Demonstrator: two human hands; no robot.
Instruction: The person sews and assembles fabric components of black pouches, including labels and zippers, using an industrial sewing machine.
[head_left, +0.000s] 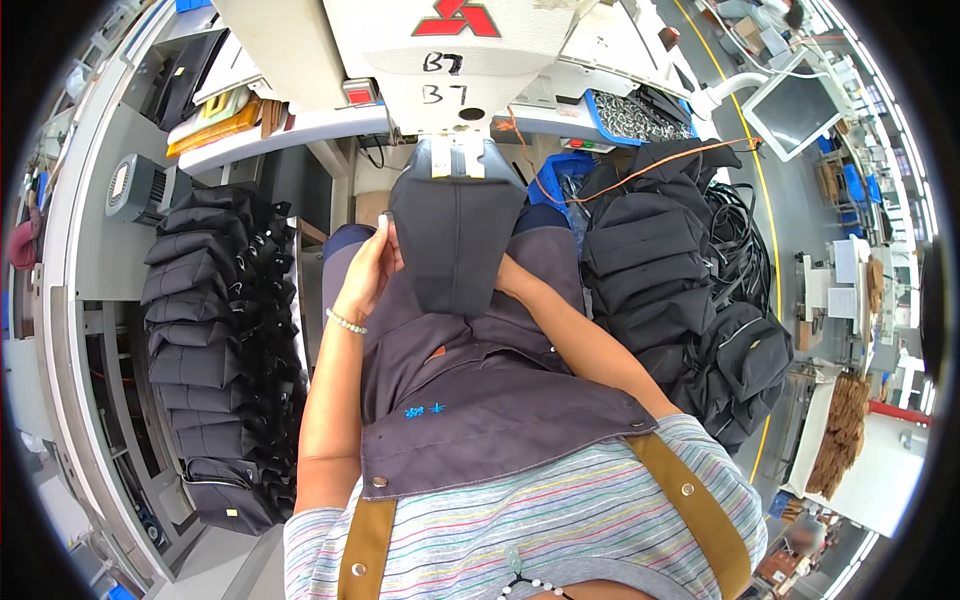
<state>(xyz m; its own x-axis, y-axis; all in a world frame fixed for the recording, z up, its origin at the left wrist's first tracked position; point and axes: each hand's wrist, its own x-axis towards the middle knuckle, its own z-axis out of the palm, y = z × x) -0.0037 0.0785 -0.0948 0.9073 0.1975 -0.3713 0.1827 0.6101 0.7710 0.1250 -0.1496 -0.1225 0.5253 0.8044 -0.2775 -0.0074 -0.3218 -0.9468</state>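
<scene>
A black fabric bag [455, 235] hangs over my lap, its far end up against the white sewing machine [470, 95]. A seam runs down its middle. My left hand [375, 262] is at the bag's left side, thumb up along the edge and fingers curled in against the cloth. On the right, my right hand [508, 276] reaches behind the bag's lower edge; its fingers are hidden there. The machine's needle area is covered by the bag's far end and the metal fittings [458, 160] above it.
To my left stands a long stack of black bags [195, 320]. More black bags [650, 250] are heaped at my right, beside black straps [745, 240]. A blue tray of metal buckles [640, 118] sits on the machine table. An orange cord [640, 180] crosses the right-hand heap.
</scene>
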